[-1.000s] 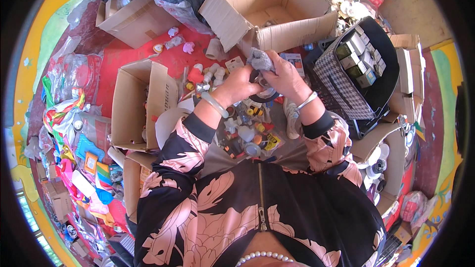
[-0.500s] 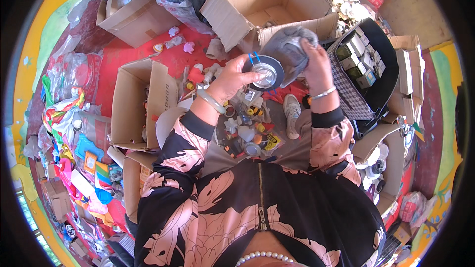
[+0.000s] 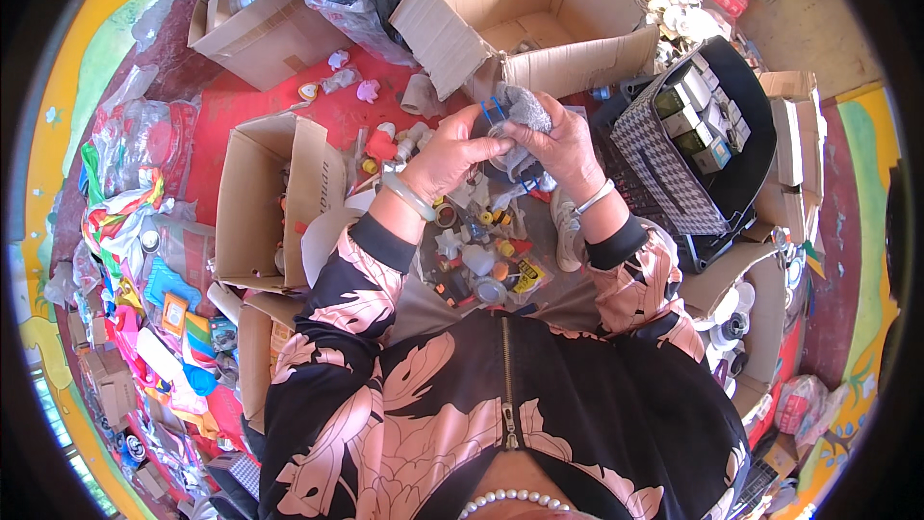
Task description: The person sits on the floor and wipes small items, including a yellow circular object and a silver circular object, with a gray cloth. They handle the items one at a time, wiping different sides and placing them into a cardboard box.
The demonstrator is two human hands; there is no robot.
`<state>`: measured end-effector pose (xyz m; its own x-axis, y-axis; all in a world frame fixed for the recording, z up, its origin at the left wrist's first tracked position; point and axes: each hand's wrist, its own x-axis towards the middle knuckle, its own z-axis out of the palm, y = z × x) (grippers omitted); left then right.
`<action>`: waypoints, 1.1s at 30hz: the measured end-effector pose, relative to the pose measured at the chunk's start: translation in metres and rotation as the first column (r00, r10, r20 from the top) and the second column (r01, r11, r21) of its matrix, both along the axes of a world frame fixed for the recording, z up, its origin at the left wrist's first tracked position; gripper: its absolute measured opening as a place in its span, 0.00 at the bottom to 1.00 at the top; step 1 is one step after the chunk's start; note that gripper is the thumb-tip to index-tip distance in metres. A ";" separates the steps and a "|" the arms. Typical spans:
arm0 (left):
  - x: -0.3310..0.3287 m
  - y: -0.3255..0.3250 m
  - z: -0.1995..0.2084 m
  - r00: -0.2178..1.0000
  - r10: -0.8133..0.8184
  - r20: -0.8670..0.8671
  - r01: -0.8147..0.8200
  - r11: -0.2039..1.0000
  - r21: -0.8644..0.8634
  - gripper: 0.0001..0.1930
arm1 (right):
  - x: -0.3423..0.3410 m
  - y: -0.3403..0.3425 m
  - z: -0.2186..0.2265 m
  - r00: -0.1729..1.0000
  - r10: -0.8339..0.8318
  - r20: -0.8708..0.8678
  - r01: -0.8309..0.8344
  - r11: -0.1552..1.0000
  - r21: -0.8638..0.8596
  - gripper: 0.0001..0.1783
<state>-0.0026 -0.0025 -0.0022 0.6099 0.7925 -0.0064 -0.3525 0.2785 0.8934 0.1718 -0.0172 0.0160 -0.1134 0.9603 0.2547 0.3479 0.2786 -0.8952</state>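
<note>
Top centre: we see an open brown cardboard box, flaps spread.
Upper left: a closed brown carton.
Left of centre: an open brown box.
Upper right: small green-and-white packets stand in a checked basket.

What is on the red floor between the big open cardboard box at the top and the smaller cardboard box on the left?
In the head view, small plastic toys in pink, white and orange lie scattered there.
</note>
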 end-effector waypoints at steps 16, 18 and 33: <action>0.009 0.005 0.003 0.890 0.283 0.356 -0.141 0.916 -0.376 0.18 | 0.029 0.011 0.016 0.883 0.031 -0.468 -0.080 0.993 -0.085 0.26; 0.011 0.005 0.001 0.888 0.277 0.368 -0.142 0.925 -0.353 0.19 | 0.009 0.006 0.000 0.992 0.104 0.069 -0.116 0.971 0.208 0.29; 0.016 -0.001 -0.016 0.941 0.244 0.235 -0.209 0.964 -0.163 0.16 | 0.004 0.023 -0.010 0.622 -0.447 -0.643 0.151 0.874 -0.462 0.13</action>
<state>0.0130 -0.0036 -0.0178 0.4097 0.9122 0.0081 -0.6276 0.2754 0.7282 0.1758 0.0060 0.0062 0.2700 0.9385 -0.2150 -0.4294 -0.0825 -0.8993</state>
